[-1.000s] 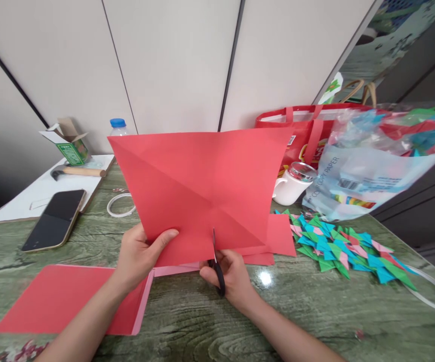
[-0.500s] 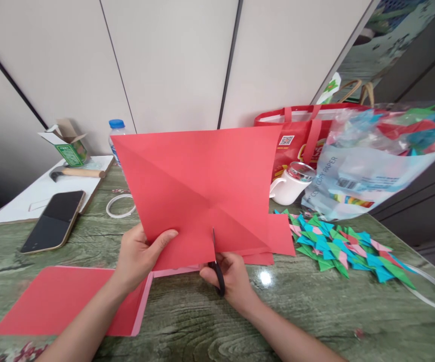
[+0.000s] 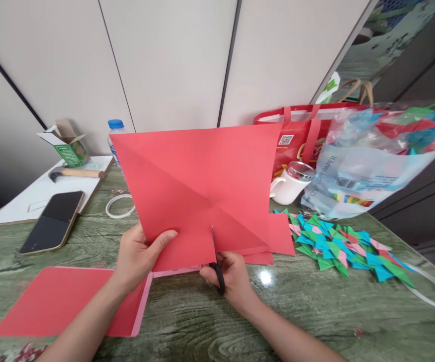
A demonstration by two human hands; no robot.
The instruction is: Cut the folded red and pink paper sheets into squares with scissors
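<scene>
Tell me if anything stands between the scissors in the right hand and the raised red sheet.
Nothing visible does: the scissors in the right hand reach into the red sheet from its lower edge. The left hand grips it farther left.

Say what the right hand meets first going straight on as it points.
Likely the red sheet; the scissors in the right hand overlap its lower edge. Depth beyond is unclear.
</scene>
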